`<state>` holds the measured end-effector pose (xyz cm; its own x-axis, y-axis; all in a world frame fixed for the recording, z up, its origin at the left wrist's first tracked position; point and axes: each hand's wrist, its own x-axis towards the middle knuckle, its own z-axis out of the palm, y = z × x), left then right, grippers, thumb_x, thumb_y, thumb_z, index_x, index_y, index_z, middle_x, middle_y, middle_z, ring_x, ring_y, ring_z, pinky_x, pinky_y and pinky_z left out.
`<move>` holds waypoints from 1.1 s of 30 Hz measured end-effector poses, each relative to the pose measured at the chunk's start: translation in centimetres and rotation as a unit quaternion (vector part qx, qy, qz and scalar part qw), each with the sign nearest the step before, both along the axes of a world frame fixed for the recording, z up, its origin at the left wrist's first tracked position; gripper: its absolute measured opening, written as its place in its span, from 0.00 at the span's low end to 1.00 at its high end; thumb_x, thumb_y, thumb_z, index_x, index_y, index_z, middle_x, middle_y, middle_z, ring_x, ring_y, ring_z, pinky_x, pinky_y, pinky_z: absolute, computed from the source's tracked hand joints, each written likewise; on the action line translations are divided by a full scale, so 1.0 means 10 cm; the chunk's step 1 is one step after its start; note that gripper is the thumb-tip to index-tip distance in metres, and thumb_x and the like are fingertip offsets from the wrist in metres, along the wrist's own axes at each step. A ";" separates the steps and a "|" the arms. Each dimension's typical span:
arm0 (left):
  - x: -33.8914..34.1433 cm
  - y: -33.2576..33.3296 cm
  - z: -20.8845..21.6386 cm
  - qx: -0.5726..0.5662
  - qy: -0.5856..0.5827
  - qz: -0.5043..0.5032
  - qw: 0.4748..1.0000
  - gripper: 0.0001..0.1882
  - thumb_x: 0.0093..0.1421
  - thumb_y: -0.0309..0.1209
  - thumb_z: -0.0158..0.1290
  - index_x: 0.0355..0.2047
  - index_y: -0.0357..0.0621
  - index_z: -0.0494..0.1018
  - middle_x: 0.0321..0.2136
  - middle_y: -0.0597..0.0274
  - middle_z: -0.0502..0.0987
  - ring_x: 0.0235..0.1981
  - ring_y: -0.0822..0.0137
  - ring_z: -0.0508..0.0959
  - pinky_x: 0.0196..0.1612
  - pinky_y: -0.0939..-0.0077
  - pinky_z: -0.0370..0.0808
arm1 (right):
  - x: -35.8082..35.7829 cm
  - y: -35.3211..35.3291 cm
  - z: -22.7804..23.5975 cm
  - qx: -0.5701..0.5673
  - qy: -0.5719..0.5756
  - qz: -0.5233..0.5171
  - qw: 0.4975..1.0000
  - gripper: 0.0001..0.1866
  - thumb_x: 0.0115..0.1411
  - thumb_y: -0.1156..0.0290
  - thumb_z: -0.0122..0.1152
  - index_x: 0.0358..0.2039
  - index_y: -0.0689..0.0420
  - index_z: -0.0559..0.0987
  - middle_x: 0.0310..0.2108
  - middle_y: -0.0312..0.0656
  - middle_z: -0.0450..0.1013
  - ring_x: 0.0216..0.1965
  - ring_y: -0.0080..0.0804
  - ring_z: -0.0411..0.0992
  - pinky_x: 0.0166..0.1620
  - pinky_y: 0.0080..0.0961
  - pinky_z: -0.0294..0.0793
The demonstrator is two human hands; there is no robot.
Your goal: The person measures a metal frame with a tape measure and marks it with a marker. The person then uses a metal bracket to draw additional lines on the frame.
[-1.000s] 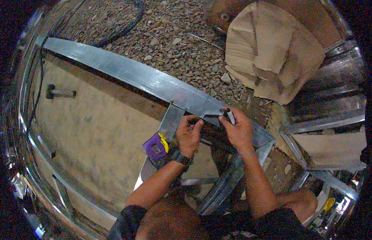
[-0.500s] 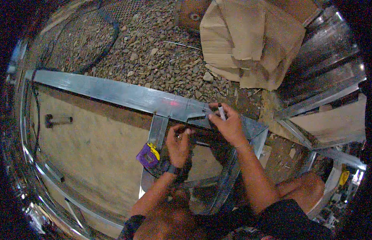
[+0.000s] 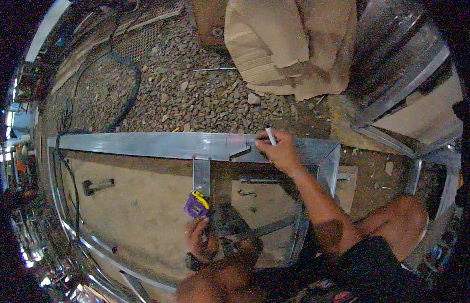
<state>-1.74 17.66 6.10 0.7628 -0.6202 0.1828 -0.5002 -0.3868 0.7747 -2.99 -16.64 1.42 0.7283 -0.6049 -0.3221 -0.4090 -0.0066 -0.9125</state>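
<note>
Now mark the long metal bar with the marker.

Start with the big things: the long metal bar (image 3: 159,145) lies flat across the frame, with gravel (image 3: 194,96) behind it and the brown board (image 3: 129,207) under it. A short metal upright (image 3: 201,174) meets the bar from below. Your right hand (image 3: 281,150) rests on the bar, its grip pinched around a white marker (image 3: 270,135) with the tip at the bar's top face. Keep that hand leaning on the metal so your line does not wobble, and press softly. Your left hand (image 3: 197,237) is low, its grip curled around a purple and yellow tape measure (image 3: 197,204) by the upright. Hold the tape still while you draw.
</note>
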 end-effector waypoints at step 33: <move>0.00 -1.43 -0.53 -0.231 0.432 0.060 0.870 0.43 0.65 0.20 0.52 0.73 0.44 0.41 0.70 0.51 0.52 0.65 0.54 0.64 0.65 0.61 0.66 | 0.11 0.09 0.08 -0.154 0.038 0.071 0.985 0.09 0.55 0.71 0.71 0.35 0.60 0.83 0.30 0.42 0.80 0.33 0.27 0.77 0.39 0.27 0.76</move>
<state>-1.69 3.34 0.78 0.7935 -0.5394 -0.2816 0.3680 0.0568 0.9281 -1.86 -15.77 2.19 0.7932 -0.5767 -0.1956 -0.4510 -0.3406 -0.8250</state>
